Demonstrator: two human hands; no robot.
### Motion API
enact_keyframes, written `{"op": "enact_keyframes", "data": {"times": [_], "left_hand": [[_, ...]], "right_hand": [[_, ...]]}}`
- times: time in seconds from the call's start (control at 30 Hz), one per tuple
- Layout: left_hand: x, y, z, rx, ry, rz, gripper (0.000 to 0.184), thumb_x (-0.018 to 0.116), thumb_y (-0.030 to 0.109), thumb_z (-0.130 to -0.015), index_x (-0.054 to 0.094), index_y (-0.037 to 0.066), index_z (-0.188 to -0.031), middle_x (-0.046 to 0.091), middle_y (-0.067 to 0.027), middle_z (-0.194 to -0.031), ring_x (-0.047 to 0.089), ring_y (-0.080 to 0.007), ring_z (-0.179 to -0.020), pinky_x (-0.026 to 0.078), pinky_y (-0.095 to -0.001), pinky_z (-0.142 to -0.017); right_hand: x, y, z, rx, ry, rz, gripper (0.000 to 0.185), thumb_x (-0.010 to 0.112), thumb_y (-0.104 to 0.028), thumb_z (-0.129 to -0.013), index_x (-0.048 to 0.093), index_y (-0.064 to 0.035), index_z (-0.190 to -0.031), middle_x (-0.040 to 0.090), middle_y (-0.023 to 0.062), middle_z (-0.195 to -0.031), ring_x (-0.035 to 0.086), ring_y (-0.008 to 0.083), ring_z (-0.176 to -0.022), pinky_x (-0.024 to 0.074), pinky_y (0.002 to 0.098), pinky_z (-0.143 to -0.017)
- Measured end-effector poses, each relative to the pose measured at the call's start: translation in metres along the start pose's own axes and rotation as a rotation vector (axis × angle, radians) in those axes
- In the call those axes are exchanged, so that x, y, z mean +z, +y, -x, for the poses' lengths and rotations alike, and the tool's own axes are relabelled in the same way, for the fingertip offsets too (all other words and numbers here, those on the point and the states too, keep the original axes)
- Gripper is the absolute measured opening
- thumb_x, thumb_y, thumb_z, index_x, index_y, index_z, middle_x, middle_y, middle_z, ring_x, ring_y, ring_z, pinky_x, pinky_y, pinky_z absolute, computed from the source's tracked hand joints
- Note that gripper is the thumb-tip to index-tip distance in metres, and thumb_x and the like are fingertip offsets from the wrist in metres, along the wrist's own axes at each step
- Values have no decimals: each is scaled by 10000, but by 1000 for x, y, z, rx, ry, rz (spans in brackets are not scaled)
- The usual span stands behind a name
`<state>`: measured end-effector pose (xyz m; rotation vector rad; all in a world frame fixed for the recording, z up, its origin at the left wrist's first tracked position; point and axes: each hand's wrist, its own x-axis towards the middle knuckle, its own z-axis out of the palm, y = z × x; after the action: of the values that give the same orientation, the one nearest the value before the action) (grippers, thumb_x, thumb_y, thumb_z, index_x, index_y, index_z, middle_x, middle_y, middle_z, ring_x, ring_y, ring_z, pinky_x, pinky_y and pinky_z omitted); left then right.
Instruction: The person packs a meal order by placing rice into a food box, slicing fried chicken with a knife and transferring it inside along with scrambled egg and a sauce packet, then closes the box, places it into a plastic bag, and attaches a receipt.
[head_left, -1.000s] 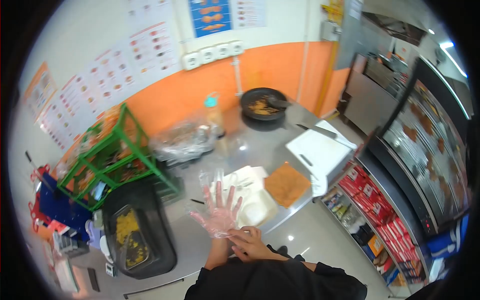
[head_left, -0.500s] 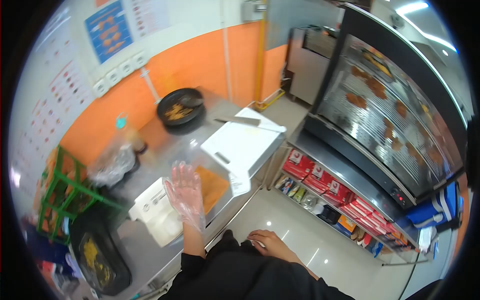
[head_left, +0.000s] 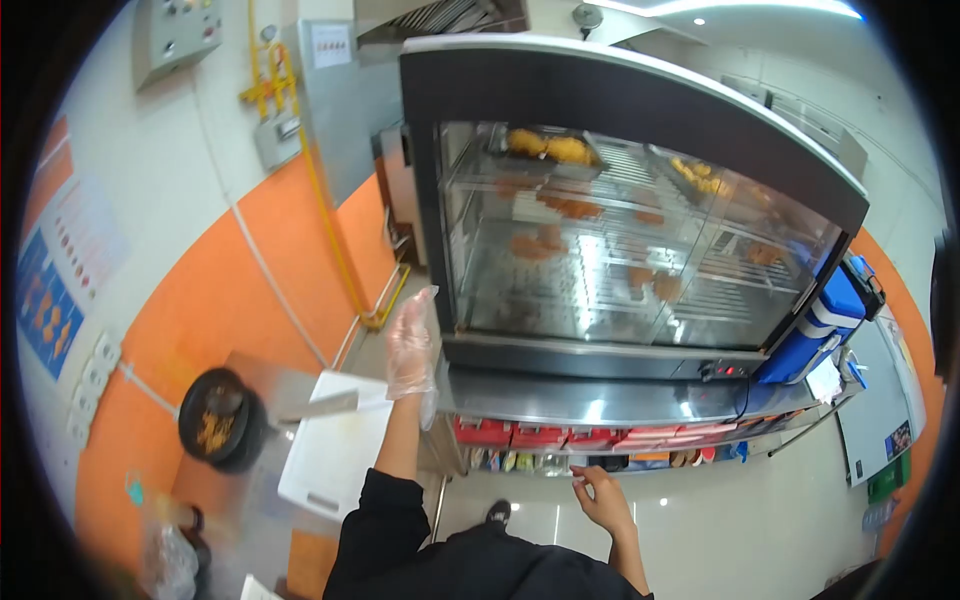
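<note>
My left hand [head_left: 410, 348] wears a clear plastic glove and is raised in front of the left edge of a glass display cabinet [head_left: 600, 270]. Its fingers are stretched out and nothing is in it. Bare and low over the floor, my right hand [head_left: 602, 497] has its thumb and fingers apart and also holds nothing. Pieces of brown fried food [head_left: 540, 243] lie on the racks behind the glass. A white cutting board [head_left: 335, 450] with a knife [head_left: 325, 406] on it lies left of my gloved hand.
A black pan [head_left: 215, 420] of food stands on the steel table at the left. Red packages [head_left: 540, 436] fill a shelf under the cabinet. A blue bag [head_left: 820, 325] sits at the cabinet's right side. A brown board [head_left: 312, 562] is at the table's near edge.
My view has turned right, from the table to the cabinet. My hands have moved apart, and my gloved left hand has left the white box area and is now raised near the cabinet.
</note>
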<state>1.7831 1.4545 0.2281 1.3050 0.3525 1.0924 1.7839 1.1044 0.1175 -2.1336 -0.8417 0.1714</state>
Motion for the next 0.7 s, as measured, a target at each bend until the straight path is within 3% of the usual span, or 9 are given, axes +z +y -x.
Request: {"op": "enact_keyframes", "data": {"times": [0.03,0.07,0.13,0.27,0.4,0.53,0.57,0.67,0.7], "left_hand": [[22,-11,-23,135,25,-160,396,466,361,-972,598,3,-1079,623,-53,-828,595,-126,-771,469,-267,-703],[33,-25,-41,151,9,-143,396,466,361,-972,598,3,-1079,623,-53,-828,595,-126,-771,469,-267,-703],[50,-55,-62,338,2,-283,371,427,314,-991,580,-4,-1108,639,-126,-1057,566,-195,-1034,405,-320,-931],[70,-52,-55,134,40,-228,341,428,273,-983,564,23,-1170,625,-116,-1067,565,-207,-1016,417,-323,-903],[98,-34,-28,264,33,-252,332,438,235,-975,572,12,-1182,639,-99,-1034,581,-177,-966,443,-296,-858],[120,-20,-23,132,-442,-182,275,526,107,-923,602,-11,-1159,667,-78,-1005,600,-102,-863,478,-224,-784],[122,-8,-30,-11,-624,-114,277,552,91,-904,604,-15,-1155,671,-79,-983,603,-101,-878,476,-224,-815],[121,32,-64,122,-813,-250,276,558,98,-901,608,-17,-1146,672,-76,-948,609,-101,-855,490,-230,-790],[124,52,-73,168,-727,-251,271,562,101,-898,612,-19,-1135,667,-68,-914,613,-107,-803,503,-245,-741]], "right_hand": [[-4,-1,-12,60,-1,-19,263,596,-73,-819,615,-5,-1072,627,183,-977,632,311,-805,491,385,-759],[-5,1,-23,55,26,-15,263,596,-73,-819,615,-5,-1072,627,183,-977,632,311,-805,491,385,-759],[-8,6,-43,-1,65,-19,270,598,-80,-821,610,-1,-1078,626,184,-982,630,314,-805,490,386,-761],[-22,-6,-66,115,32,-56,266,589,-108,-846,612,-28,-1098,635,168,-998,638,302,-866,498,380,-780],[-32,11,-96,-28,78,-37,265,591,-113,-852,617,-36,-1104,646,155,-975,648,289,-863,505,365,-770],[-72,-21,-145,16,93,-111,238,600,-100,-847,634,-32,-1072,659,134,-918,646,287,-860,503,350,-768],[-77,-25,-157,-66,117,-106,237,597,-95,-847,634,-33,-1073,660,132,-910,644,288,-855,502,349,-764],[-95,-45,-186,-215,153,-115,242,592,-84,-852,635,-39,-1086,665,126,-903,639,285,-838,496,349,-759],[-100,-49,-193,-275,154,-127,240,593,-85,-853,637,-42,-1085,667,124,-915,639,284,-842,494,349,-766]]}}
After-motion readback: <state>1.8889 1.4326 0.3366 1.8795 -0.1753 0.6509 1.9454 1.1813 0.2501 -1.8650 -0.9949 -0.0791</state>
